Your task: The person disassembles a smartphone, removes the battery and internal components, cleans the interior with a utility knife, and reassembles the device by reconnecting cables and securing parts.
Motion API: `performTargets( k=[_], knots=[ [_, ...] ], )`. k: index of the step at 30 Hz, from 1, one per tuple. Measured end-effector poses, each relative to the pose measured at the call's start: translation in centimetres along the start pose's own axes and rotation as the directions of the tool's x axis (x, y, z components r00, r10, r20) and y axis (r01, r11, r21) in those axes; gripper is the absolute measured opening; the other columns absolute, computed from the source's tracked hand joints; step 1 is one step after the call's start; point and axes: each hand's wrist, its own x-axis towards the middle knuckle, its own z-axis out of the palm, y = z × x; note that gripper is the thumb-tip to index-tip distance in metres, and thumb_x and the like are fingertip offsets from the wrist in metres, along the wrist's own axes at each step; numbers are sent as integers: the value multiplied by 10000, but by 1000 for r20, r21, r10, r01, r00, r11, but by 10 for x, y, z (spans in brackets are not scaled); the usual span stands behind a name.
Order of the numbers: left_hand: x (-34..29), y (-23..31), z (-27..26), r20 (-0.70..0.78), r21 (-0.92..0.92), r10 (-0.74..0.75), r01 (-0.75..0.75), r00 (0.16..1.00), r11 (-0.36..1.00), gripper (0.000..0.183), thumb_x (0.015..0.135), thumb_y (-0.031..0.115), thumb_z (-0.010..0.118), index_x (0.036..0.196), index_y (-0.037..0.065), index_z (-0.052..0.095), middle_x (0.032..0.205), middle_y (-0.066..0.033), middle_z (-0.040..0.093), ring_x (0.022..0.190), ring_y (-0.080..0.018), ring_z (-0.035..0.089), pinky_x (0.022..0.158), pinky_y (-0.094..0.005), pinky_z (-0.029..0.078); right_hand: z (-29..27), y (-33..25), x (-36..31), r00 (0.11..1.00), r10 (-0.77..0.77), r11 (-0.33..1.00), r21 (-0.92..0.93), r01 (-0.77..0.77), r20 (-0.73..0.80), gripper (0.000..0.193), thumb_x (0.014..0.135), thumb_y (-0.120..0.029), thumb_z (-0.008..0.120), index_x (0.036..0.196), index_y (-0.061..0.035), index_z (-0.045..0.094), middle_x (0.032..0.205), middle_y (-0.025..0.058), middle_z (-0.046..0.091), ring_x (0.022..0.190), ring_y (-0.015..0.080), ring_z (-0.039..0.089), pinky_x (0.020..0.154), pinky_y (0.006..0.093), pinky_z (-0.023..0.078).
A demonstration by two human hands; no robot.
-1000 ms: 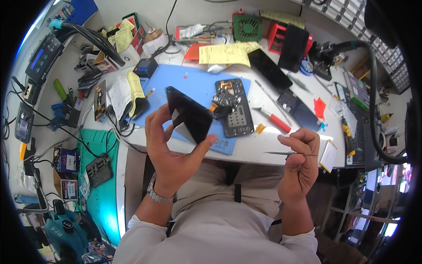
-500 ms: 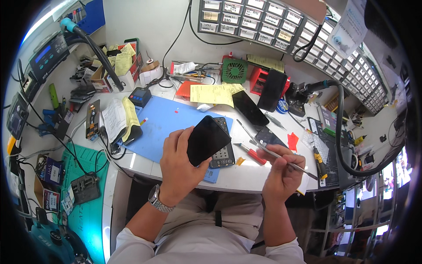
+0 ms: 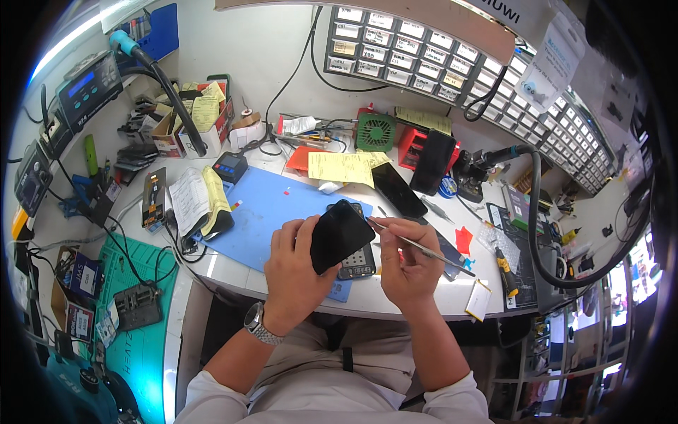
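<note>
My left hand [image 3: 294, 263] holds a black phone [image 3: 342, 236] tilted up, its glossy dark face showing and the fingers wrapped along its left side. Pinched in the fingers of my right hand [image 3: 412, 267] is a slim metal spudger [image 3: 432, 253]. The spudger's left end comes up to the right edge of the phone; whether it touches there I cannot tell. Beneath the raised phone lies an opened phone frame [image 3: 359, 264], partly hidden by it. A blue work mat [image 3: 265, 205] spreads under and to the left of these.
Another dark phone [image 3: 399, 189] lies behind my right hand, beside yellow paper slips [image 3: 340, 168]. A battery [image 3: 478, 299] sits at the table's front right, near a yellow-black tool [image 3: 506, 272]. A green fan [image 3: 375, 131] stands at the back; a black hose [image 3: 540, 233] arches at right.
My right hand has moved left with the spudger, bringing its end to the phone's right edge. The left hand and phone have shifted slightly right and down in view.
</note>
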Motion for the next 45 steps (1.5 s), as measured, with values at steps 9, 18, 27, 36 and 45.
performTargets(
  k=[9, 18, 27, 36, 45],
  knots=[
    [-2, 1, 0, -34, -2, 29, -29, 999, 1000, 873, 685, 101, 932, 1463, 56, 538, 1303, -136, 570, 1185, -350, 599, 845, -458, 616, 1, -3, 4, 1000, 4, 1000, -12, -4, 15, 161, 996, 110, 665, 1124, 46, 592, 1178, 246, 742, 1130, 251, 757, 983, 330, 617],
    [-3, 1, 1, -57, -8, 40, -41, 998, 999, 865, 679, 104, 941, 1448, 61, 547, 1306, -138, 573, 1200, -360, 602, 853, -469, 613, -1, -13, 14, 991, 124, 992, -37, -123, 47, 146, 990, 93, 679, 1101, 65, 589, 1082, 207, 759, 1043, 206, 765, 900, 316, 626],
    [-10, -5, -4, -107, -92, 76, -86, 991, 992, 814, 712, 146, 963, 1408, 38, 554, 1329, -205, 561, 1202, -409, 606, 886, -490, 596, -12, -39, 65, 783, 552, 794, 107, -599, 286, 97, 1000, 33, 685, 1039, 68, 603, 993, 213, 758, 928, 265, 793, 854, 379, 676],
    [8, -1, -25, -104, -177, 319, -334, 942, 926, 678, 766, 160, 964, 1327, 110, 588, 1494, -204, 419, 1154, -383, 681, 872, -442, 656, 2, -43, 78, 706, 559, 748, 102, -656, 435, 101, 997, 10, 713, 1031, 49, 627, 970, 175, 763, 897, 234, 792, 820, 363, 677],
    [23, -2, -49, -3, -152, 373, -369, 928, 917, 593, 728, 227, 997, 1186, 59, 660, 1402, -210, 475, 958, -261, 710, 779, -390, 667, 10, -48, 80, 699, 548, 764, 65, -642, 459, 176, 937, -71, 745, 1003, 50, 636, 898, 166, 776, 841, 182, 781, 763, 311, 628]
  ],
)
